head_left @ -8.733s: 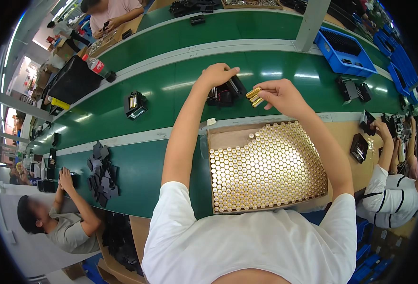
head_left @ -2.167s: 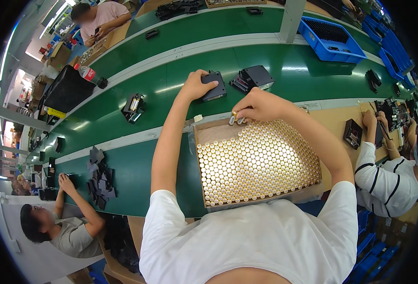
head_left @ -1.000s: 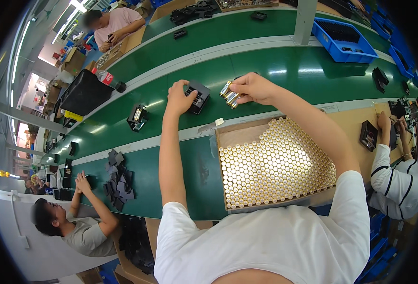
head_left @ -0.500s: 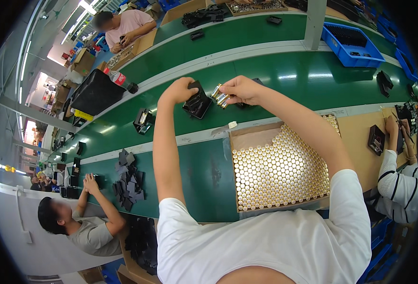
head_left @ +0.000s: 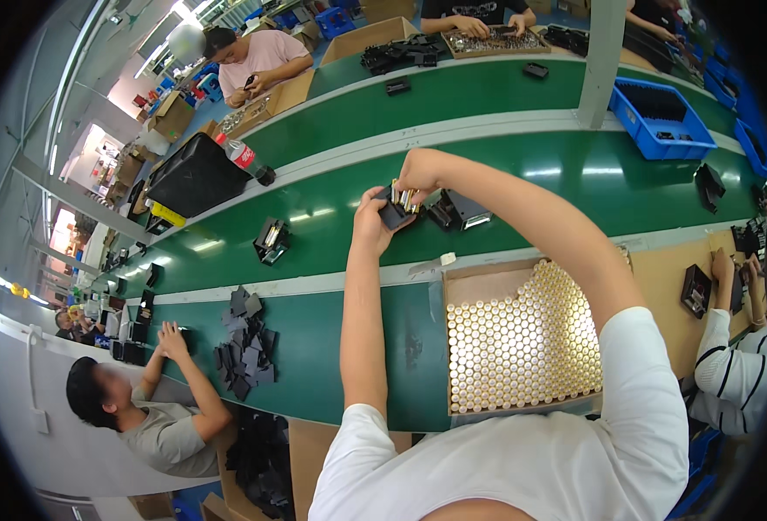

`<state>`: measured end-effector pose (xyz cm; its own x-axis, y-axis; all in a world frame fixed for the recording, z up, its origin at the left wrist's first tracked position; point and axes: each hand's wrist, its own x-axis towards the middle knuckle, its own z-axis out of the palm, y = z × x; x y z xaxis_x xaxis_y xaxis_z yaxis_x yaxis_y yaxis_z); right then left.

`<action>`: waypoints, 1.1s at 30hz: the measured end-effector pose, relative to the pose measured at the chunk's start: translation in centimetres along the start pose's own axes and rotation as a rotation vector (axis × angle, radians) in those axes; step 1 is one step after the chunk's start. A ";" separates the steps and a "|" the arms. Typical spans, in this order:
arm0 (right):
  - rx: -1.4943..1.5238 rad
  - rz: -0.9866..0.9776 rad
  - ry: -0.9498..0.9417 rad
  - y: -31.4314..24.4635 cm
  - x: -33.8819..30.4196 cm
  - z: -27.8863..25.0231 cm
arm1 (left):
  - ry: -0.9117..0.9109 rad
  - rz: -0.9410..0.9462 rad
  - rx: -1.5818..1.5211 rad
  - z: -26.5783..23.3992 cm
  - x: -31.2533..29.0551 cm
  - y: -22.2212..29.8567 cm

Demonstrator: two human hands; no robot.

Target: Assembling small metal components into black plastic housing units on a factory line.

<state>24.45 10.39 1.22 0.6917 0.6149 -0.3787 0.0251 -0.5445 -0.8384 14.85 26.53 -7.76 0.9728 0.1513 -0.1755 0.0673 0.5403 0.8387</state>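
My left hand [head_left: 370, 224] grips a small open black plastic case [head_left: 396, 218] above the green bench. From above, my right hand [head_left: 423, 170] pinches several gold-and-silver cylindrical batteries [head_left: 408, 200] at the case's opening. How deep they sit inside is hidden by my fingers. Just right of my hands, another open black case [head_left: 468, 209] lies on the bench. Off to the left stands a black case with batteries in it [head_left: 271, 240]. Nearer to me, below my right forearm, is a shallow cardboard box [head_left: 449, 347] packed with upright batteries [head_left: 509, 365].
A pile of flat black pieces [head_left: 246, 343] lies left on the bench. Beyond are a black bin [head_left: 194, 178], a cola bottle [head_left: 246, 159] and a blue tray [head_left: 661, 122]. A metal post [head_left: 599, 65] rises ahead. Co-workers sit left, right and across.
My right hand has brought the batteries from beside the case to its opening. My left hand has turned the case and now holds it from the left. The view has shifted slightly.
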 end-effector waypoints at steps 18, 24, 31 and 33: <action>-0.254 -0.384 0.185 1.0 -4.3 3.3 | 0.310 0.207 0.242 1.0 1.3 -1.7; -0.194 -0.496 0.341 2.0 -5.5 4.9 | 0.305 0.172 0.188 0.2 1.3 -0.5; -0.256 -0.759 0.638 2.4 -2.6 5.8 | 0.226 0.126 0.018 0.4 0.7 0.6; -0.335 -0.784 0.640 2.1 -1.7 6.3 | 0.224 0.122 0.012 0.0 0.4 0.8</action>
<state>18.82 11.79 -2.37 0.6444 0.5003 0.5783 0.7577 -0.3157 -0.5712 15.33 27.07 -7.16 0.9006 0.3948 -0.1817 -0.0433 0.4974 0.8664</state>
